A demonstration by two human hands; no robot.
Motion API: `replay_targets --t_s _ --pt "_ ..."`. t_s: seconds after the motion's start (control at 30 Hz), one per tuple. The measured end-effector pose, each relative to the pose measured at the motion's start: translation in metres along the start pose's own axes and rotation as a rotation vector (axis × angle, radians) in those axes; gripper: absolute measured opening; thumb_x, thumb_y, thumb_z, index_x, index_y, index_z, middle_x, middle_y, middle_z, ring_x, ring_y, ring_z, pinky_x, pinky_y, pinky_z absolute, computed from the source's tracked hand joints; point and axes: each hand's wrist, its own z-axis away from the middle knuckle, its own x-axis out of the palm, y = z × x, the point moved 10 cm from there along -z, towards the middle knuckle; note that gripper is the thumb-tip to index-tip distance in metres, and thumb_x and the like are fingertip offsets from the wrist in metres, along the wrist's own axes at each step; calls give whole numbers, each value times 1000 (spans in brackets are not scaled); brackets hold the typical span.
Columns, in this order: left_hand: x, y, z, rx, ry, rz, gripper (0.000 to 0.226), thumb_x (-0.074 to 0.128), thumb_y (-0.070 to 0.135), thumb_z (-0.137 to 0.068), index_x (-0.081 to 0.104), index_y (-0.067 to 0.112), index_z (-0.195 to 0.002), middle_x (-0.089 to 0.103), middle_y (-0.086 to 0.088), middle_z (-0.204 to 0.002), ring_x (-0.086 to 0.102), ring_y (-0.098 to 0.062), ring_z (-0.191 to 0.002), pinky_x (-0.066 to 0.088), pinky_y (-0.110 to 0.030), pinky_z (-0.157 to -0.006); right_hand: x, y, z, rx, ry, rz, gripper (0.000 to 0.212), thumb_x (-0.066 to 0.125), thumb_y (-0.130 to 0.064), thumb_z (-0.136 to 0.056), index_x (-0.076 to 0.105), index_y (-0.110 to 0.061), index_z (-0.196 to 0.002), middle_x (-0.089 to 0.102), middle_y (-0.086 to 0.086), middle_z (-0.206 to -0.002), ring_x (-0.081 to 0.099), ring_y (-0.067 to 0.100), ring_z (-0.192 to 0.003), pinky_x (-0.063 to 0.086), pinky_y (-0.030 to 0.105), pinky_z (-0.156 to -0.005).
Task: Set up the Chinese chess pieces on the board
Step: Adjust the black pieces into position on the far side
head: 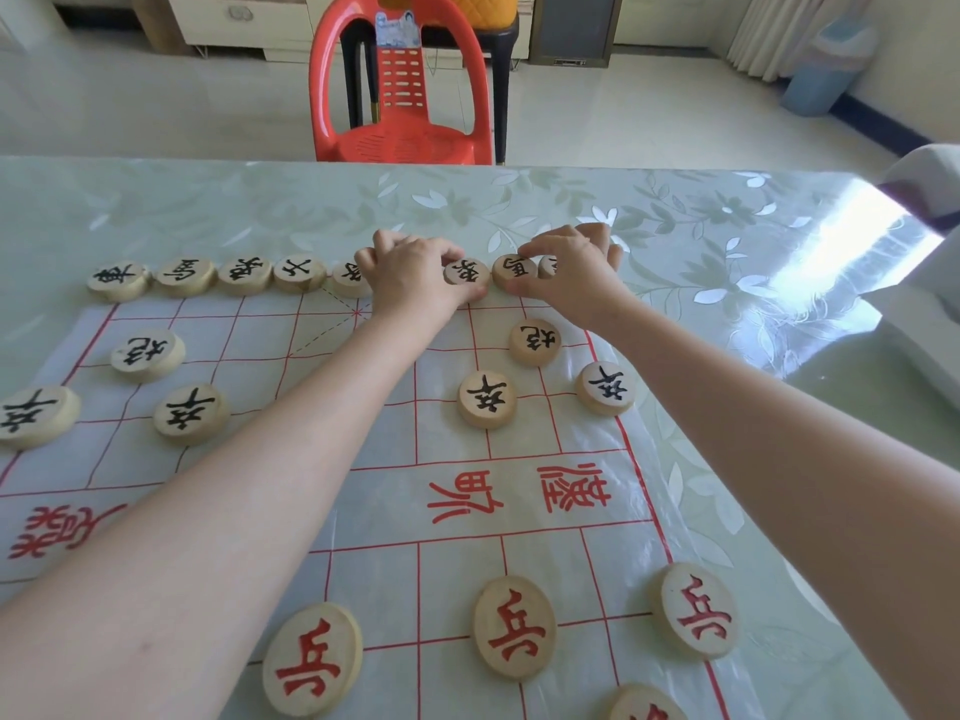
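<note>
- Pale green flowered cloth covers the table [701,262], with strong glare on its far right.
- The board [395,511], a thin clear sheet ruled in red, lies flat on the table and runs from the far row of pieces to the near edge of view.
- A red plastic chair [400,85] stands at the far side of the table, facing it.
- Both bare forearms reach across the board to its far edge.
- The left hand [410,272] is curled knuckles-up over the middle of the far row. Its fingertip and thumb pinch the elephant [467,277], and anything beneath the palm is hidden.
- The right hand [566,272] is also curled. Forefinger and thumb pinch the horse [514,270], which sits just right of the elephant and touches it. One more piece [548,265] shows partly under this hand.
- Five black-lettered pieces [244,274] sit side by side along the far edge, left of the left hand.
- Two black cannons [148,354] stand one row nearer, one left and one right.
- Four black soldiers [487,399] are spread along the next row: two left, two right.
- Four red soldiers [514,627] lie on the near half, right of the left forearm. The nearest is cut off by the frame.
</note>
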Motion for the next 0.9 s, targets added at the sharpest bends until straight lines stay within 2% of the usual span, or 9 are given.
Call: replay_targets --t_s 0.13,0.3,0.67,0.8,0.9 --pt "4 0 -1 -10 -65 50 49 70 47 -73 61 32 -118 59 2 -114 28 -19 -127 22 -35 -91 1 1 2 7 -3 -7 51 64 -50 -79 59 -24 -122 50 -2 -132 21 24 -130 16 34 -98" --pt "4 3 2 1 -69 53 44 67 40 -79 58 32 -122 57 0 -118 27 -19 -129 22 -35 -90 4 1 3 22 -5 -29 50 61 -48 -82 56 -23 -125 50 -1 -131 20 23 -130 14 33 -96" --pt "3 0 0 -13 -51 64 44 67 39 -80 58 31 -122 57 -3 -119 28 -20 -129 23 -36 -95 5 0 4 37 -3 -17 49 60 -47 -84 55 -23 -126 52 0 -127 21 22 -129 15 33 -97" --pt "1 1 2 -28 -59 58 45 65 38 -81 57 29 -124 50 -4 -124 26 -24 -127 23 -35 -98 7 0 3 48 1 -7 48 58 -46 -85 54 -22 -127 52 1 -127 21 23 -130 16 34 -98" --pt "6 0 -1 -10 -63 33 46 66 39 -80 56 32 -124 55 -3 -123 26 -21 -128 23 -36 -94 9 0 3 57 -6 9 49 56 -46 -86 53 -22 -129 52 2 -128 20 23 -131 16 35 -99"
